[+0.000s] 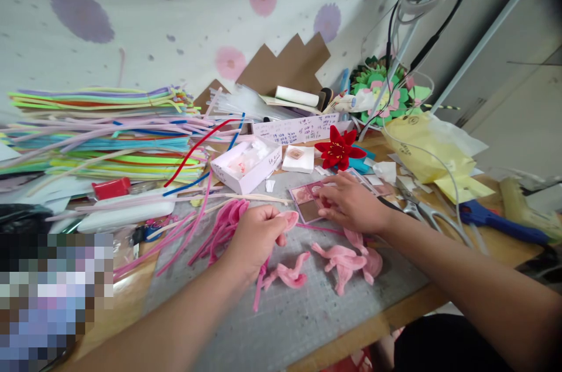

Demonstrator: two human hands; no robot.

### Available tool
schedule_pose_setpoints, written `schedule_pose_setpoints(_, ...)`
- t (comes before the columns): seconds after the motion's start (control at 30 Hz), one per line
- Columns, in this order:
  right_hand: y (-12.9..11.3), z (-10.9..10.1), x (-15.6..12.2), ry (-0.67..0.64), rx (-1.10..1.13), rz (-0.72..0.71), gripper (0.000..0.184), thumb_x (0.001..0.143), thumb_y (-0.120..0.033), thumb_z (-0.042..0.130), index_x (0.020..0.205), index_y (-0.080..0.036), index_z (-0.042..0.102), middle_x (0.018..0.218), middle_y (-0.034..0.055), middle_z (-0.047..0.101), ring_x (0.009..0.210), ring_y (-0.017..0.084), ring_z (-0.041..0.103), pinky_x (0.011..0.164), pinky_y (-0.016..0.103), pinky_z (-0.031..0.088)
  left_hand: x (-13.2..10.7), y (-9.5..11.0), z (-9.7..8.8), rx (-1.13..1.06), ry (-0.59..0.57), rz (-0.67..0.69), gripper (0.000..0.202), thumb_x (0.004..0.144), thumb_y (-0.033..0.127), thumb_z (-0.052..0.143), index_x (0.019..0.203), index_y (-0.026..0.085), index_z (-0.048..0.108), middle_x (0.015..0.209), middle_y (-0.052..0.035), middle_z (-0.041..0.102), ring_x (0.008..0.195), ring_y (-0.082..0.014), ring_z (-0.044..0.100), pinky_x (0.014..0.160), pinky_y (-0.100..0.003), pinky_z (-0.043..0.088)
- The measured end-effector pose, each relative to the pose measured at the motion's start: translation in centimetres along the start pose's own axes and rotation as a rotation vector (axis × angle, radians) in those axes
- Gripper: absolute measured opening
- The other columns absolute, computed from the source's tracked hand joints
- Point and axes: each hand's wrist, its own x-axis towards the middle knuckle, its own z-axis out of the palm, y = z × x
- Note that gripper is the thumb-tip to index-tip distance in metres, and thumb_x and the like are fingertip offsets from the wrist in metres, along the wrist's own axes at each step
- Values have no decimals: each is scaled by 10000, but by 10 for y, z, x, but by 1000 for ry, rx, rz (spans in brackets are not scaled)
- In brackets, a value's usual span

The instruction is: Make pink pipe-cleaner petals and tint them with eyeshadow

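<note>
My left hand (pixel 252 240) is closed, pinching a pale pink fuzzy petal (pixel 290 220) between thumb and fingers. A bunch of darker pink pipe cleaner loops (pixel 226 222) lies beside and partly behind that hand. Over a flat palette (pixel 302 199) with pink and brown squares, my right hand (pixel 349 202) rests with its fingers bent and apart, the fingertips at its surface. Nearer me on the grey cutting mat (pixel 281 325) lie a curled pink fuzzy piece (pixel 287 272) and a clump of pink fuzzy petals (pixel 349 263).
A red fuzzy flower (pixel 339 148) stands behind the palette. Left of it are a small white box (pixel 246 166) and bundles of coloured pipe cleaners (pixel 105 143). Scissors (pixel 421 211) and a blue-handled tool (pixel 500 222) lie at right. A cable (pixel 443 167) hangs there.
</note>
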Motion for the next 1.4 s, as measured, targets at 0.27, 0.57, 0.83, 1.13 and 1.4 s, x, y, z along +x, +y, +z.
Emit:
schedule_pose_setpoints(0.27, 0, -1, 2, -33, -35, -18, 305, 889, -441, 517, 949, -161, 621, 961, 114, 650, 1031, 274, 532, 887, 446, 354, 2, -1, 1, 22, -3, -5, 334, 731, 402, 634, 524, 187, 484, 444, 35, 521, 466, -103, 453, 514, -251, 305)
schedule_pose_setpoints(0.57, -56, -18, -8, 304, -72, -360, 254, 888, -416, 529, 952, -181, 603, 1245, 46, 612, 1216, 296, 450, 1088, 562, 208, 0, 2, 1, -8, 0, -49, 284, 715, 338, 615, 521, 186, 473, 434, 39, 505, 437, -97, 433, 466, -238, 266)
schedule_pose_setpoints(0.83, -61, -9, -12, 296, -139, -415, 210, 881, -379, 550, 914, -183, 617, 1281, 38, 590, 1249, 293, 431, 1114, 563, 185, 0, 0, 0, -19, -2, -52, 283, 699, 328, 612, 491, 188, 481, 412, 35, 484, 417, -95, 404, 465, -252, 258)
schedule_pose_setpoints(1.13, -54, -11, -12, 315, -94, -419, 192, 880, -377, 543, 917, -200, 605, 1211, 24, 634, 1219, 280, 454, 1101, 547, 199, 0, 8, -1, -70, -37, -70, 338, 686, 366, 653, 471, 181, 470, 404, 33, 495, 404, -80, 394, 475, -241, 266)
schedule_pose_setpoints(1.4, 1, 3, -8, 116, 29, 51, 255, 917, -355, 470, 1028, -168, 605, 982, 119, 652, 1073, 288, 521, 903, 483, 371, 0, 3, -1, -36, -28, -37, 325, 723, 336, 623, 481, 190, 461, 427, 23, 512, 476, -114, 492, 523, -251, 312)
